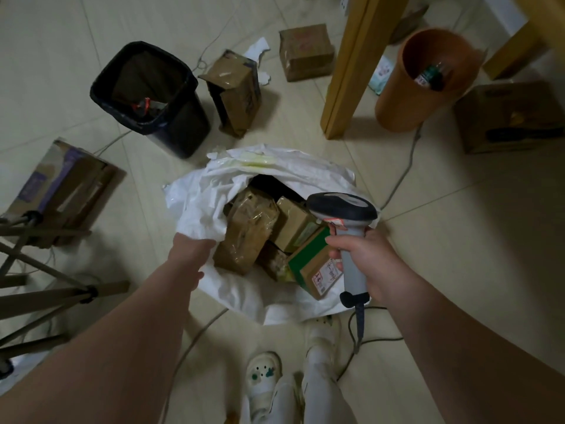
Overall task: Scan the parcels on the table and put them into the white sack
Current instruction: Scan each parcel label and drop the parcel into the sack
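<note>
The white sack lies open on the tiled floor in front of my feet. Several brown parcels fill it: a tape-wrapped one, a plain box and a box with green edging and a label. My left hand grips the sack's near-left rim, its fingers hidden in the fabric. My right hand holds a grey and black barcode scanner by its handle, the head hanging over the sack's right side. The scanner cable trails down to the floor.
A dark waste bin and an open cardboard box stand behind the sack. Another box, a wooden table leg, an orange bin and a carton sit at the right. A flattened box and a tripod are at the left.
</note>
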`<action>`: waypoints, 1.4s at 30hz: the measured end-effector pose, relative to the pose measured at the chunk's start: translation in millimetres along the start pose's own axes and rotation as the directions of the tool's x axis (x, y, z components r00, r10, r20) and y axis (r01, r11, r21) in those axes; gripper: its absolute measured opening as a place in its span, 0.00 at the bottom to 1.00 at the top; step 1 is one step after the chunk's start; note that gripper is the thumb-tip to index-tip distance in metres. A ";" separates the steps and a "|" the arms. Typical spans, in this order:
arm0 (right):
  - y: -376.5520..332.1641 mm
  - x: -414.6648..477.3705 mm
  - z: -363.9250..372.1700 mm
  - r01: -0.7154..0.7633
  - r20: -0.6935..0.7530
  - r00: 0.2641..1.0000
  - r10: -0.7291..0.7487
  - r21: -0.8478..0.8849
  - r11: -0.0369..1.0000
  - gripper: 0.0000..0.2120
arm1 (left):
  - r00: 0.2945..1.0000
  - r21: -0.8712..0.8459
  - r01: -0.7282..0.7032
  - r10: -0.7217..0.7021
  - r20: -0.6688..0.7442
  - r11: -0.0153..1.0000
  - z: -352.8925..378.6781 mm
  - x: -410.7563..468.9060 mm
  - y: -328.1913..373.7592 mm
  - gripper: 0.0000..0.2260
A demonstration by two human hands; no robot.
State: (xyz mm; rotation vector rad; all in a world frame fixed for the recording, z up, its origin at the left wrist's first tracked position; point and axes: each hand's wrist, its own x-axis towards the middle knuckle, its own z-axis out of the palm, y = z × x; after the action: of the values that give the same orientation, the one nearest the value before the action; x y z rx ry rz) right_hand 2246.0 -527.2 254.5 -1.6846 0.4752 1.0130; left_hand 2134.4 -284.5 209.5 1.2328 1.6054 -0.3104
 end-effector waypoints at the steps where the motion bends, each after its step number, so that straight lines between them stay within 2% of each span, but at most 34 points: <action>1: -2.0 -4.5 0.3 0.003 -0.006 1.000 -0.003 0.000 1.000 0.08 | 1.000 0.013 -0.015 0.015 0.016 1.000 -0.8 -4.6 2.4 0.33; 6: -20.7 -38.0 0.8 0.035 -0.025 0.999 -0.035 0.015 0.999 0.07 | 0.984 0.039 -0.107 0.100 0.146 0.993 -10.2 -48.8 26.2 0.29; 7: -24.3 -44.5 0.7 0.040 -0.029 0.999 -0.039 0.013 0.999 0.07 | 0.979 0.038 -0.117 0.108 0.176 0.992 -11.2 -60.8 31.2 0.25; 9: -34.7 -65.6 -1.1 0.053 -0.035 0.998 -0.053 0.020 0.998 0.09 | 0.966 0.069 -0.142 0.123 0.227 0.987 -17.0 -84.6 43.6 0.05; 11: -47.5 -95.0 -5.7 0.081 -0.042 0.996 -0.079 0.035 0.996 0.08 | 0.941 0.095 -0.190 0.154 0.301 0.977 -25.3 -117.2 56.4 0.08; 13: -60.9 -128.0 -14.4 0.119 -0.063 0.991 -0.116 0.052 0.992 0.06 | 0.902 0.091 -0.262 0.210 0.377 0.961 -30.0 -150.8 71.0 0.06; 17: -87.3 -202.9 -43.5 0.198 -0.136 0.973 -0.188 0.064 0.978 0.07 | 0.836 0.079 -0.413 0.342 0.430 0.907 -26.8 -240.3 103.1 0.04; 18: -93.6 -221.7 -52.6 0.221 -0.157 0.966 -0.207 0.075 0.972 0.07 | 0.810 0.076 -0.446 0.367 0.457 0.892 -24.5 -264.2 110.7 0.03; 22: -116.4 -293.1 -96.2 0.324 -0.256 0.925 -0.281 0.144 0.935 0.09 | 0.675 0.069 -0.613 0.477 0.563 0.787 -7.8 -354.7 137.8 0.11; 26: -127.7 -359.1 -149.9 0.429 -0.372 0.861 -0.346 0.167 0.888 0.09 | 0.520 0.012 -0.719 0.526 0.673 0.695 23.1 -443.7 151.5 0.10; 32: -116.3 -441.3 -237.2 0.548 -0.587 0.721 -0.368 0.157 0.822 0.11 | 0.289 -0.014 -0.850 0.489 0.823 0.526 71.2 -562.4 135.6 0.10; 35: -104.5 -475.0 -282.5 0.605 -0.677 0.640 -0.363 0.153 0.781 0.08 | 0.183 -0.029 -0.901 0.440 0.879 0.433 96.9 -612.2 122.2 0.06; 37: -96.8 -492.6 -311.9 0.638 -0.719 0.594 -0.361 0.148 0.756 0.06 | 0.127 -0.045 -0.924 0.417 0.900 0.379 117.6 -641.2 114.5 0.06; 42: -85.0 -521.0 -386.7 0.681 -0.782 0.524 -0.337 0.148 0.717 0.03 | 0.027 -0.082 -0.967 0.417 0.908 0.242 180.7 -704.1 99.5 0.13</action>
State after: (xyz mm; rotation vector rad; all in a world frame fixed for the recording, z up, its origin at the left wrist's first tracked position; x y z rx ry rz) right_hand 2166.2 -940.5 755.5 -1.5830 0.5749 -0.2661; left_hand 2269.1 -758.9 752.7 1.8749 -0.2689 -0.5728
